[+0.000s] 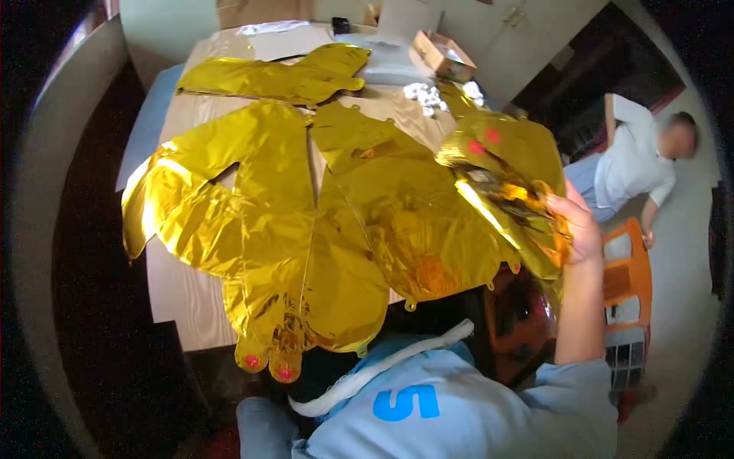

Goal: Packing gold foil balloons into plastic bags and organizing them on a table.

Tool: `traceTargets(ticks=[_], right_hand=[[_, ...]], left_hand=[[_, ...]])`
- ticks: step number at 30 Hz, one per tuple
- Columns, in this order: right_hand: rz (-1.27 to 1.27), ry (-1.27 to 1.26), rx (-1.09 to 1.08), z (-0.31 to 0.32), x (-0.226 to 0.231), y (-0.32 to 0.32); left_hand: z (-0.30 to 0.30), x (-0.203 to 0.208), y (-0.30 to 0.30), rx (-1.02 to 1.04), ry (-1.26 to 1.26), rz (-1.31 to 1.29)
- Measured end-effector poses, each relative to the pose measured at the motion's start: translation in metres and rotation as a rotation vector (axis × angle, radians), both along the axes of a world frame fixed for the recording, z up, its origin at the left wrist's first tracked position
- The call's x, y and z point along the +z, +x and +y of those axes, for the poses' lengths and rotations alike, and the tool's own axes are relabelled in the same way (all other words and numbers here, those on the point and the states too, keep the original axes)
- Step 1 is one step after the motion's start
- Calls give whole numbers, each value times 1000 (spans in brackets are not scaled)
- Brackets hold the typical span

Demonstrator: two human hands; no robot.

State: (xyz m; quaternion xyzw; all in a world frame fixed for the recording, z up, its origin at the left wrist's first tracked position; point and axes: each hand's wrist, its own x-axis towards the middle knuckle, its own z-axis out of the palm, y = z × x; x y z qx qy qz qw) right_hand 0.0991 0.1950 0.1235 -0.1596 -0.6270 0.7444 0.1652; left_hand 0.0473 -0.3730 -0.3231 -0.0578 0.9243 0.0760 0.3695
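Observation:
My right hand is raised at the right side, its fingers closed around a bunched edge of gold foil balloon. That gathered part is shiny and creased, with small red marks. Spread over the table lie large flat gold foil balloons, uninflated and wrinkled. Two rounded tips with red spots hang over the near edge. Beside them, another wide gold sheet stretches toward my right hand; whether it joins the held part I cannot tell. My left hand is out of sight.
Farther back lies another gold foil balloon. An open cardboard box, white crumpled pieces and a small black object sit at the far side. An orange chair stands at right, near a person in a light shirt.

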Motion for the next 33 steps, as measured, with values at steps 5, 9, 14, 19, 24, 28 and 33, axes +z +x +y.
traceTargets(ticks=[5, 9, 14, 19, 24, 28, 33], right_hand=[[-3, -81, 9, -24, -17, -21], [-19, -130, 22, -30, -24, -33], [-5, -212, 58, -24, -31, -32], [54, -219, 78, -21, -32, -30], [56, -246, 13, -19, -47, -33], [176, -312, -55, -24, -54, -32], [211, -173, -94, -9, -63, -18]], left_hand=[[3, -6, -14, -15, 7, -22], [1, 0, -14, 41, 10, 11], [-18, -14, -16, 82, -12, 32], [-43, -44, -20, 176, -21, 62], [-96, -41, -8, 497, -3, 248], [-98, 39, -1, 938, 72, 1181], [62, 293, -1, 388, 774, 1550]])
